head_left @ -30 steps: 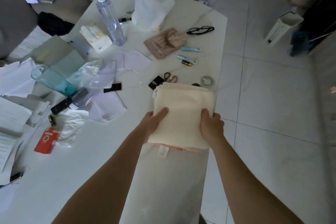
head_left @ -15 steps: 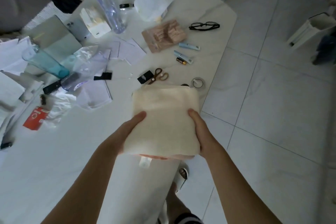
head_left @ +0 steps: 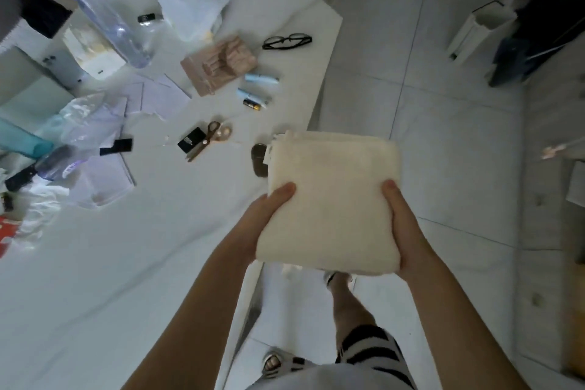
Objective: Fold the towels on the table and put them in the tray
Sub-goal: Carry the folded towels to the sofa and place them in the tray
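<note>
A folded cream towel (head_left: 332,199) is held in the air between both my hands, past the right edge of the white table (head_left: 126,263) and over the tiled floor. My left hand (head_left: 262,218) grips its left side with the thumb on top. My right hand (head_left: 402,225) grips its right side, thumb on top as well. A small white label hangs under the towel's near edge. No tray is in view.
The table carries a clear bottle (head_left: 107,22), a plastic bag (head_left: 193,0), glasses (head_left: 286,41), scissors (head_left: 209,138), a pink wooden piece (head_left: 218,63), papers and small items. A dark roll (head_left: 259,158) lies at the table edge. My legs and sandals show below.
Both hands lifted the folded towel off the table and carried it right, beyond the table edge and over the floor. The view swung right with it.
</note>
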Available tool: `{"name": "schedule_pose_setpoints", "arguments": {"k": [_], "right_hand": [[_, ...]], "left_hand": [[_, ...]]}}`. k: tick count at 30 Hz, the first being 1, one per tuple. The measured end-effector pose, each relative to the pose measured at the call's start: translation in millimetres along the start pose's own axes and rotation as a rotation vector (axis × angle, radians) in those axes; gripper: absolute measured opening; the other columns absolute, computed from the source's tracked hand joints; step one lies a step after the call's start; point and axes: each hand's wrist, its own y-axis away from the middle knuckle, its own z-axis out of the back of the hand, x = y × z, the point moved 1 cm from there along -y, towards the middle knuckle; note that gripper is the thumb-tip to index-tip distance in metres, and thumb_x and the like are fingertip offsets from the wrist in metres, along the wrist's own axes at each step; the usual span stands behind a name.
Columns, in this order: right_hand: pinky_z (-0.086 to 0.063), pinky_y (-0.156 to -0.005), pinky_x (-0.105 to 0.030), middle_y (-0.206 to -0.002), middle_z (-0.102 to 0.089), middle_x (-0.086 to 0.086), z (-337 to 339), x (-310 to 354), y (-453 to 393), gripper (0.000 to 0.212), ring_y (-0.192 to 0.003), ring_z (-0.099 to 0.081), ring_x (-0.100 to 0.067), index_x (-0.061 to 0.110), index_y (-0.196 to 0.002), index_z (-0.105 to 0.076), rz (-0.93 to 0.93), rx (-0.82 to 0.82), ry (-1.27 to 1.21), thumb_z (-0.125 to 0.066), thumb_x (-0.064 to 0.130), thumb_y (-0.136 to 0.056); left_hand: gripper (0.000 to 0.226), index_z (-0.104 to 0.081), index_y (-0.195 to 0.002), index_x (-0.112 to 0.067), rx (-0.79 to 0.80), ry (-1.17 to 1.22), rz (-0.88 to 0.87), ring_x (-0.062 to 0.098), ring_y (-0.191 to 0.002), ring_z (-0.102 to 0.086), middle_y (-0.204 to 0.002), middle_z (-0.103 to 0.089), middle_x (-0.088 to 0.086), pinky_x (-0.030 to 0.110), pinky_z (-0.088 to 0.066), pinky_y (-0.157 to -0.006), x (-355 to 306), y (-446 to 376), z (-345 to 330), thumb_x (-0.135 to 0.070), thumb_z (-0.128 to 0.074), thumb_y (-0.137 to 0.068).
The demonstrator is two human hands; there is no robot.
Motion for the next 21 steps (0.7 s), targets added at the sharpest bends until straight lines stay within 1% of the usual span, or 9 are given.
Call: {"name": "schedule_pose_setpoints", "arguments": {"k": [3,6,8,11,13,14,17,19,21], "right_hand": [[-0.061,-0.063,-0.039,-0.111,-0.076,-0.005,49.8,53.6,-18.5,0.052,-0.097,-0.075,-0.026,0.03,-0.11,-0.076,0.028,-0.052,-0.009,-0.052,0.069,-0.085],[-0.06,-0.064,-0.037,-0.111,-0.076,-0.004,86.1,120.9,-37.9,0.062,-0.095,-0.075,-0.023,0.024,-0.125,-0.065,0.071,-0.058,0.03,-0.062,0.06,-0.075],[-0.059,-0.065,-0.036,-0.112,-0.076,-0.003,101.4,162.5,-48.0,0.069,-0.095,-0.074,-0.022,0.023,-0.131,-0.06,0.118,-0.07,0.069,-0.064,0.056,-0.07],[-0.06,-0.066,-0.041,-0.11,-0.076,-0.004,113.3,232.1,-70.2,0.064,-0.097,-0.073,-0.029,0.025,-0.127,-0.062,0.15,-0.06,0.048,-0.064,0.052,-0.07],[-0.059,-0.07,-0.046,-0.107,-0.077,-0.004,116.3,276.8,-90.8,0.059,-0.097,-0.072,-0.031,0.026,-0.124,-0.064,0.16,-0.057,0.052,-0.064,0.052,-0.07],[-0.058,-0.071,-0.045,-0.106,-0.077,-0.003,116.4,298.0,-104.2,0.059,-0.094,-0.073,-0.03,0.025,-0.123,-0.064,0.168,-0.055,0.054,-0.064,0.051,-0.07],[-0.058,-0.07,-0.039,-0.109,-0.077,-0.004,116.6,357.4,-154.3,0.063,-0.094,-0.074,-0.026,0.024,-0.126,-0.063,0.178,-0.047,0.076,-0.065,0.052,-0.07],[-0.059,-0.068,-0.039,-0.11,-0.076,-0.004,115.0,397.8,-194.1,0.063,-0.095,-0.074,-0.027,0.025,-0.126,-0.063,0.168,-0.043,0.095,-0.065,0.053,-0.07],[-0.06,-0.065,-0.036,-0.11,-0.076,-0.004,109.0,442.5,-237.4,0.062,-0.093,-0.075,-0.024,0.024,-0.126,-0.063,0.154,-0.03,0.122,-0.065,0.053,-0.071]], "left_hand": [[0.058,-0.074,-0.118,-0.021,0.022,0.028,-0.005,0.032,-0.107,-0.072,-0.119,-0.074,0.013,0.04,-0.061,-0.079,-20.4,-46.3,-62.1,-0.058,-0.079,-0.073],[0.036,-0.077,-0.109,-0.034,0.059,0.058,-0.041,0.031,-0.112,-0.069,-0.121,-0.073,0.01,0.049,-0.055,-0.095,-56.9,-88.8,-117.9,-0.055,-0.076,-0.079],[0.041,-0.077,-0.111,-0.028,0.079,0.04,-0.028,0.032,-0.113,-0.069,-0.122,-0.072,0.013,0.05,-0.054,-0.098,-92.8,-110.5,-147.2,-0.055,-0.075,-0.08],[0.06,-0.071,-0.121,-0.018,0.04,-0.017,-0.071,0.034,-0.112,-0.069,-0.122,-0.072,0.015,0.051,-0.054,-0.097,-147.4,-145.9,-183.6,-0.058,-0.077,-0.077],[0.067,-0.066,-0.128,-0.016,0.051,-0.018,-0.113,0.035,-0.114,-0.068,-0.124,-0.071,0.015,0.053,-0.052,-0.099,-183.3,-171.4,-204.9,-0.059,-0.076,-0.079],[0.068,-0.065,-0.129,-0.015,0.059,-0.013,-0.12,0.035,-0.114,-0.068,-0.124,-0.071,0.015,0.054,-0.051,-0.1,-198.9,-187.0,-212.5,-0.06,-0.075,-0.079],[0.068,-0.066,-0.127,-0.016,0.042,0.019,-0.136,0.034,-0.112,-0.069,-0.122,-0.072,0.015,0.048,-0.057,-0.091,-244.8,-238.1,-230.5,-0.059,-0.077,-0.076],[0.058,-0.072,-0.12,-0.023,0.038,0.07,-0.148,0.034,-0.11,-0.07,-0.121,-0.073,0.013,0.045,-0.059,-0.084,-278.6,-275.9,-240.0,-0.059,-0.078,-0.075],[0.043,-0.076,-0.11,-0.034,0.047,0.108,-0.163,0.033,-0.11,-0.07,-0.122,-0.072,0.012,0.047,-0.059,-0.084,-315.1,-317.2,-246.9,-0.059,-0.078,-0.075]]}}
